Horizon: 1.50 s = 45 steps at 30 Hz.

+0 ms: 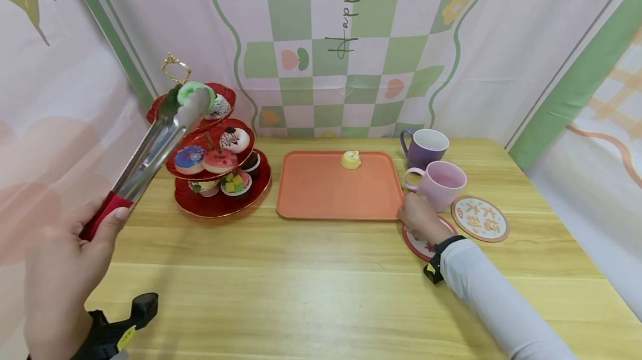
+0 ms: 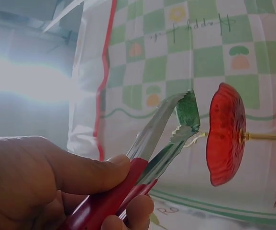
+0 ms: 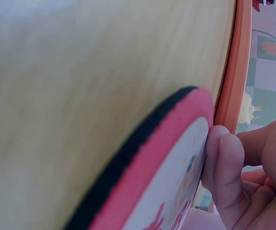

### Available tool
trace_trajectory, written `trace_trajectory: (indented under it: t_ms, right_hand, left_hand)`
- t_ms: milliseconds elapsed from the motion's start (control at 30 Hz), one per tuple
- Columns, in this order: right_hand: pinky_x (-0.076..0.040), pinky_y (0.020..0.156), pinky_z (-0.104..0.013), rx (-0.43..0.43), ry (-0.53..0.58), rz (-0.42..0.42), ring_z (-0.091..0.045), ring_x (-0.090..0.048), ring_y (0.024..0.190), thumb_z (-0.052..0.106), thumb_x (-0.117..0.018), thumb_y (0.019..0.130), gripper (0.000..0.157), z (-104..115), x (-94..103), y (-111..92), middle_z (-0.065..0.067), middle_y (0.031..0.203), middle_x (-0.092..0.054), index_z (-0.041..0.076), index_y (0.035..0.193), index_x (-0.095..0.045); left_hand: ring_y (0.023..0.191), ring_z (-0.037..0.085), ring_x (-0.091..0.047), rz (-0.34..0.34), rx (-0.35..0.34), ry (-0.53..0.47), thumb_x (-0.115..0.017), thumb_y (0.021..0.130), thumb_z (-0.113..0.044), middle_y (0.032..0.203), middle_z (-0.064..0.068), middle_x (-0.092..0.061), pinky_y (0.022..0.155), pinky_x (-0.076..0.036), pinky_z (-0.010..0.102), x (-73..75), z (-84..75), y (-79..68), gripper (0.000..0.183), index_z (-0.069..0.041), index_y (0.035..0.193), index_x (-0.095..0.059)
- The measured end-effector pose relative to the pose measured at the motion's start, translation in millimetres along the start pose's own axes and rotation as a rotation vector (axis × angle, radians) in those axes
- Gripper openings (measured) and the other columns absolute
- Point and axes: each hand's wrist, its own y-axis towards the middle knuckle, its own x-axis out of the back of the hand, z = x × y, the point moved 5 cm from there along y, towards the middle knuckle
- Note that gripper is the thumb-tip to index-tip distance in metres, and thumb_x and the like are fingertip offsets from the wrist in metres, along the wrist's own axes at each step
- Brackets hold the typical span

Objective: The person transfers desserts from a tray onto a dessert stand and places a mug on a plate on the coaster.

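My left hand [image 1: 72,262] grips red-handled metal tongs [image 1: 147,168], raised at the left. Between the tong tips is a light green donut [image 1: 189,91], which overlaps the top of a red tiered stand [image 1: 173,195] in the head view. The left wrist view shows the tongs' tips near the stand's top plate, with a green piece [image 2: 188,110] between them. My right hand [image 1: 425,219] pinches the rim of a round red-edged coaster [image 3: 142,177] beside the tray's right edge. Its knuckles overlap a pink mug [image 1: 441,181] in the head view.
An orange tray [image 1: 326,195] bears a small yellow cake [image 1: 350,160] at its back edge. Behind the pink mug stands a purple mug [image 1: 426,148]. Another coaster [image 1: 480,218] lies to the right. Donuts [image 1: 220,161] and cupcakes [image 1: 236,184] fill the stand's tiers.
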Motion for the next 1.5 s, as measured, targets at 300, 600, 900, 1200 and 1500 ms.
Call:
trace_trajectory:
  t_ms: [300, 600, 900, 1200, 1500]
  right_hand:
    - [-0.045, 0.049, -0.033, 0.082, -0.073, -0.054, -0.022, -0.053, 0.052, 0.001, -0.047, 0.083, 0.015, 4, 2.6, 2, -0.010, 0.062, -0.051, 0.001, 0.069, -0.053]
    - [-0.044, 0.047, -0.030, 0.089, -0.070, -0.049, -0.021, -0.053, 0.051, 0.002, -0.047, 0.083, 0.015, 4, 3.5, 1, -0.011, 0.063, -0.051, 0.001, 0.070, -0.053]
    - [-0.044, 0.046, -0.031, 0.080, -0.062, -0.039, -0.020, -0.052, 0.049, 0.001, -0.046, 0.084, 0.016, 6, 5.1, 0, -0.010, 0.062, -0.051, 0.001, 0.070, -0.053]
    - [-0.043, 0.042, -0.028, 0.060, -0.048, -0.021, -0.018, -0.052, 0.046, 0.001, -0.045, 0.085, 0.017, 5, 4.2, 0, -0.010, 0.061, -0.051, 0.001, 0.069, -0.052]
    - [-0.043, 0.041, -0.029, 0.042, -0.021, -0.009, -0.018, -0.052, 0.045, 0.002, -0.044, 0.086, 0.015, 1, 0.6, 0, -0.011, 0.065, -0.053, -0.001, 0.075, -0.053]
  left_hand:
    - [0.061, -0.007, -0.032, -0.092, 0.024, 0.014, -0.070, 0.082, -0.007, 0.066, -0.036, -0.037, 0.050, -0.026, 0.011, 8.3, 21.7, 9.8, 0.011, 0.003, 0.078, -0.067]
    - [0.071, 0.029, -0.040, -0.059, 0.043, 0.123, -0.066, 0.084, -0.008, 0.077, 0.024, -0.051, 0.053, -0.026, 0.029, 3.5, 25.8, 21.0, 0.018, 0.008, 0.079, -0.059]
    - [0.075, 0.043, -0.047, 0.118, 0.174, 0.190, -0.060, 0.091, -0.021, 0.092, 0.033, -0.056, 0.057, -0.038, 0.043, -6.1, 23.7, 26.4, 0.032, 0.008, 0.105, -0.059]
    - [0.080, 0.044, -0.049, 0.121, 0.183, 0.200, -0.060, 0.091, -0.024, 0.097, 0.034, -0.056, 0.059, -0.036, 0.042, -5.7, 24.0, 25.4, 0.038, 0.009, 0.109, -0.059]
    - [0.074, 0.043, -0.050, 0.099, 0.156, 0.216, -0.062, 0.089, -0.021, 0.091, 0.033, -0.058, 0.056, -0.034, 0.041, -5.9, 20.5, 22.9, 0.034, 0.010, 0.103, -0.060]
